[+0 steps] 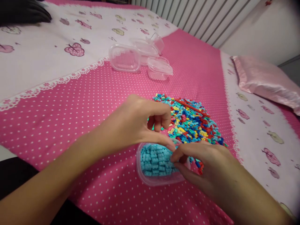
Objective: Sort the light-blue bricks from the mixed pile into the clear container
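A clear plastic container [150, 180] sits on the pink bedspread in front of me, with light-blue toy bricks [154, 159] packed in rows inside it. My left hand [150, 120] reaches over its far rim. The fingers are curled and the thumb is stretched down toward the bricks, with a gap between thumb and index finger. My right hand [199, 161] is over the container's right side, thumb and index finger pinched close to the left thumb tip. Whatever lies in that pinch is hidden. Just beyond both hands spreads a pile of loose multicoloured toy bricks [187, 120].
Several clear plastic containers and lids [125, 70] lie farther back on the polka-dot bedspread [93, 103]. A long thin red piece [192, 107] rests on the pile. A pink satin pillow [264, 81] lies at right, near a slatted white headboard [187, 15]. Something black [23, 12] shows at top left.
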### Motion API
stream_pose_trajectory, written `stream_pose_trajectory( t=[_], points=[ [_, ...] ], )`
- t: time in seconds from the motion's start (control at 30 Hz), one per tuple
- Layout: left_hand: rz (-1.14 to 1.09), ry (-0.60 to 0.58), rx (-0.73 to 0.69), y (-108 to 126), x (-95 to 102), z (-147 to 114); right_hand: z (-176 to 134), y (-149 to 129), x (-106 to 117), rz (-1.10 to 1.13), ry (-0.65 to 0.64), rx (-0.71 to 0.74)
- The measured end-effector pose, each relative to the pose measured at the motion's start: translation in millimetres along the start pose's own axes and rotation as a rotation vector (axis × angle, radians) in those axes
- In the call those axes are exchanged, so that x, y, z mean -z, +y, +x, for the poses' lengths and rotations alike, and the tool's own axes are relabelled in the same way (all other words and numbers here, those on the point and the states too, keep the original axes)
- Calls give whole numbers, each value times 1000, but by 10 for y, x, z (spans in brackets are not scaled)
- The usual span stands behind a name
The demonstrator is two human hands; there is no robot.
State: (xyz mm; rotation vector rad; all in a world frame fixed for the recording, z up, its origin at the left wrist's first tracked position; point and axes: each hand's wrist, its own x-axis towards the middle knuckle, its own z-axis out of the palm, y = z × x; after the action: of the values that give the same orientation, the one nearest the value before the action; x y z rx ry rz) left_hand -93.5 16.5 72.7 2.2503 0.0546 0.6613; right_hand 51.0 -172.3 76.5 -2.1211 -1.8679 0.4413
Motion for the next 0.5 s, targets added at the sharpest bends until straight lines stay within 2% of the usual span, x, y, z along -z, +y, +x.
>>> stream_pose_trajectory(
  t=[0.17, 0.33, 0.5],
  points=[
    [44, -21, -30, -19, -10, 0, -46, 40, -7, -48, 57, -54],
    [68, -9, -47, -34, -12, 3, -18, 5, -40, -220, 163, -109],
    [95, -7, -67, -37, -11, 8, 36, -44, -137, -321, 152, -67]
  ],
)
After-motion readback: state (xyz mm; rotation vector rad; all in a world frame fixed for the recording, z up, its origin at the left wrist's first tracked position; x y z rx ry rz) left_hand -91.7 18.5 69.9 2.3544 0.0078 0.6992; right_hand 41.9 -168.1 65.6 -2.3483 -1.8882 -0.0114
